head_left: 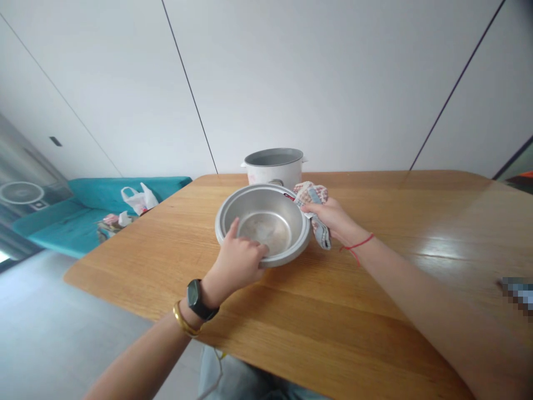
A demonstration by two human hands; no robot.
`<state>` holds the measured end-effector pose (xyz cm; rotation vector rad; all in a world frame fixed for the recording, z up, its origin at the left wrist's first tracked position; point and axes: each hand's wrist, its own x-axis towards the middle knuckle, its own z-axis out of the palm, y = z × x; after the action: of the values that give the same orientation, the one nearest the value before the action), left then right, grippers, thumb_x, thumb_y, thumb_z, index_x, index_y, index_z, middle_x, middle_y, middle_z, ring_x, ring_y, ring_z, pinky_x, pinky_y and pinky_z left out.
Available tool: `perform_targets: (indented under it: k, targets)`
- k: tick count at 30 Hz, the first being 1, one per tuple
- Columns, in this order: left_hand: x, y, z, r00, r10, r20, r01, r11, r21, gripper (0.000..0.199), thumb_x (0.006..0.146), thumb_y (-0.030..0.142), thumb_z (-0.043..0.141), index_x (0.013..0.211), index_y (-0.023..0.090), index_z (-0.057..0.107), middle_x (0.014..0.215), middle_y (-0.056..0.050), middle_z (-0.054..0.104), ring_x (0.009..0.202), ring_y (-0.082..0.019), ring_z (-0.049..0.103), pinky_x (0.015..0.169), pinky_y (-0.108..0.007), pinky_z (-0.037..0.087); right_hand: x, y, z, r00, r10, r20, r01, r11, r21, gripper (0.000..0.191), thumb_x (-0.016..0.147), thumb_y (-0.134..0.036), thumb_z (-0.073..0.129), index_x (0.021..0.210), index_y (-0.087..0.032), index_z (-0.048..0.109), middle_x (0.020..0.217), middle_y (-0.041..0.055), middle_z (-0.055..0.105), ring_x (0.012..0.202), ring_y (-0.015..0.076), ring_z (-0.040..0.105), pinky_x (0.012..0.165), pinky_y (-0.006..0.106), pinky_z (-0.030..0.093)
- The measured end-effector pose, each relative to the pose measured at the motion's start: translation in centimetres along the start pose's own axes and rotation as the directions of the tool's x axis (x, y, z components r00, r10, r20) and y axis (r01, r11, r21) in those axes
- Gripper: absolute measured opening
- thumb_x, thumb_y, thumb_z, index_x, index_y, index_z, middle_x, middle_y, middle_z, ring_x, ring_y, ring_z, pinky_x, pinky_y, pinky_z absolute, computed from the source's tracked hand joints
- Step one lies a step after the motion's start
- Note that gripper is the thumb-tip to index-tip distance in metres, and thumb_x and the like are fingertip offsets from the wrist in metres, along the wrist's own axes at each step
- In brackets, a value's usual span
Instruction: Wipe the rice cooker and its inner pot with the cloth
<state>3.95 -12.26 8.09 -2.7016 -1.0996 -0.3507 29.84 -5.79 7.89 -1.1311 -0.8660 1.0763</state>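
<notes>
Aluminium inner pot [264, 233] is clasped at the near rim by the left hand [237, 264], its grip spread; a checked cloth [320, 236] is pressed against the opposite rim by the right hand [328, 216], its grip closed.

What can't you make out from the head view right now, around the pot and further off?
The inside of the white rice cooker body: its floor is hidden by its near wall.
The rim of the aluminium inner pot: the left hand covers its near edge; the right hand and the checked cloth cover its right edge.
The patch at the right edge: pixelated, unidentifiable.
The small items on the teal sofa: too small to identify.
</notes>
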Motion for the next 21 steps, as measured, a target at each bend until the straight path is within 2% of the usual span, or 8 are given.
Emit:
perform_targets:
  k: [2,5,8,10,13,15,17,21]
  targets:
    - [0.4,0.1,0.1,1.000,-0.014,-0.011,0.013,1.000,-0.024,0.015,0.084,0.020,0.061,0.076,0.019,0.074,0.069,-0.006,0.072,0.069,-0.023,0.068,0.089,-0.046,0.052,-0.3,-0.6,0.0,0.999,-0.039,-0.022,0.039,0.999,-0.006,0.028,0.063,-0.017,0.078,0.090,-0.016,0.073,0.084,0.0046,0.073,0.074,0.0224,0.070,0.065,0.029,0.057]
    - [1.3,-0.2,-0.3,0.957,-0.226,-0.183,0.169,0.944,-0.283,0.031,0.090,0.034,0.057,0.065,0.018,0.065,0.057,-0.002,0.060,0.056,-0.017,0.055,0.060,-0.029,0.039,-2.0,-1.4,0.4,0.956,-0.293,0.019,0.291,0.939,-0.182,0.019,0.075,-0.030,0.078,0.090,-0.019,0.073,0.091,0.0074,0.073,0.089,0.0268,0.070,0.081,0.038,0.059]
    - [2.4,-0.4,-0.9,0.853,-0.461,-0.242,0.228,0.749,-0.622,0.043,0.087,0.047,0.060,0.056,0.018,0.051,0.051,0.002,0.044,0.051,-0.011,0.041,0.053,-0.025,0.030,-5.4,-1.9,2.1,0.718,-0.650,0.249,0.684,0.595,-0.422,0.018,0.084,-0.030,0.074,0.099,-0.020,0.075,0.111,0.0101,0.073,0.117,0.0301,0.061,0.105,0.044,0.050]
    - [2.9,-0.4,-1.1,0.799,-0.556,-0.228,0.194,0.599,-0.777,0.043,0.081,0.048,0.064,0.055,0.019,0.046,0.052,0.004,0.040,0.051,-0.010,0.036,0.051,-0.024,0.029,-7.8,-2.4,3.8,0.575,-0.697,0.428,0.788,0.332,-0.519,0.024,0.088,-0.026,0.072,0.110,-0.019,0.076,0.123,0.0119,0.070,0.127,0.0318,0.054,0.112,0.048,0.042]
    - [2.8,-0.3,-1.2,0.740,-0.651,-0.168,0.129,0.383,-0.915,0.044,0.076,0.050,0.072,0.056,0.020,0.046,0.050,0.004,0.040,0.048,-0.009,0.034,0.045,-0.022,0.027,-8.8,-4.0,5.9,0.529,-0.649,0.547,0.802,0.172,-0.572,0.029,0.088,-0.025,0.074,0.117,-0.020,0.076,0.130,0.0118,0.069,0.133,0.0359,0.047,0.117,0.056,0.032]
    - [1.9,-0.3,-1.4,0.727,-0.679,-0.104,0.110,0.265,-0.958,0.048,0.073,0.054,0.078,0.056,0.020,0.049,0.049,0.004,0.039,0.045,-0.008,0.034,0.042,-0.022,0.026,-6.9,-5.6,6.3,0.584,-0.629,0.512,0.786,0.281,-0.551,0.025,0.087,-0.029,0.077,0.111,-0.022,0.077,0.123,0.0095,0.071,0.131,0.0368,0.050,0.117,0.059,0.030]
    - [0.8,-0.3,-1.7,0.716,-0.696,-0.056,0.085,0.166,-0.982,0.053,0.069,0.059,0.084,0.056,0.019,0.052,0.049,0.004,0.040,0.043,-0.008,0.036,0.040,-0.021,0.027,-3.7,-7.0,5.9,0.703,-0.550,0.451,0.712,0.541,-0.448,0.024,0.084,-0.036,0.079,0.104,-0.022,0.078,0.112,0.0070,0.074,0.122,0.0345,0.059,0.115,0.055,0.037]
    - [-1.0,-0.6,-2.2,0.655,-0.755,0.015,-0.024,-0.041,-0.999,0.052,0.069,0.068,0.083,0.069,0.018,0.068,0.055,-0.002,0.057,0.053,-0.017,0.058,0.046,-0.026,0.047,1.3,-7.8,4.2,0.816,-0.276,0.508,0.344,0.938,-0.042,0.038,0.077,-0.042,0.078,0.106,-0.016,0.077,0.102,0.0078,0.076,0.101,0.0299,0.071,0.097,0.044,0.056]
